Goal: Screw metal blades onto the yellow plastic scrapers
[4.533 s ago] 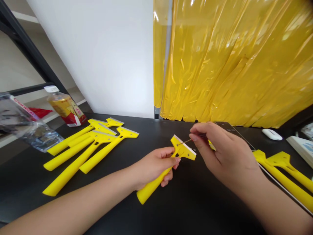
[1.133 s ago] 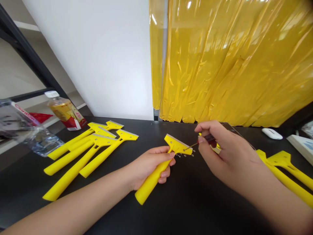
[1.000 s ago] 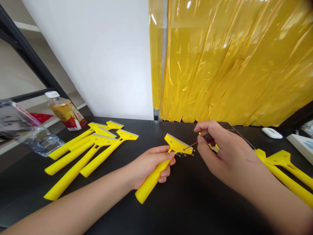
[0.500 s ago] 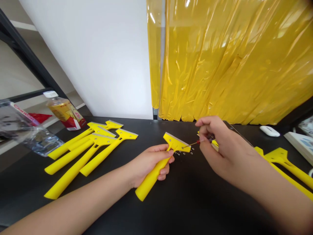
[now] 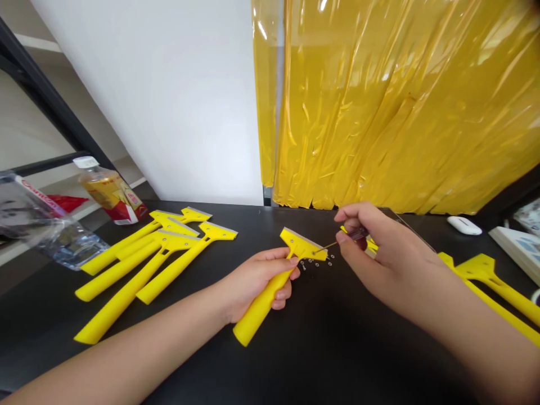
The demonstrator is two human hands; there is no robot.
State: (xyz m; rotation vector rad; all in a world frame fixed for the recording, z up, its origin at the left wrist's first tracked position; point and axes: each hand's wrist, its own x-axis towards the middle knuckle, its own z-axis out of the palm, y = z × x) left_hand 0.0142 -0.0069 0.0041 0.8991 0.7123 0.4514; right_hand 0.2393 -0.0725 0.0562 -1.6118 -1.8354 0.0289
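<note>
My left hand [image 5: 264,278] is wrapped round the neck of a yellow scraper [image 5: 257,312], its handle slanting down to the left. A thin metal blade edge runs along the scraper's head. My right hand [image 5: 373,242] pinches a small screwdriver [image 5: 358,236], and its thin shaft reaches left to a screw [image 5: 313,253] at the right end of the head. The screwdriver's handle is partly hidden by my fingers. Several tiny nuts and screws [image 5: 317,265] lie on the black table just beyond the scraper's head.
Several yellow scrapers [image 5: 169,264] lie in a group on the left of the black table [image 5: 261,371]. Behind them stand a drink bottle [image 5: 112,191] and clear plastic packaging [image 5: 63,236]. More yellow scraper bodies [image 5: 481,270] lie at right, with a white earbud case [image 5: 464,225] beyond.
The screwdriver's handle has turned a little in my right fingers, and more of it shows. Its tip stays at the same screw. My left hand holds the scraper almost still.
</note>
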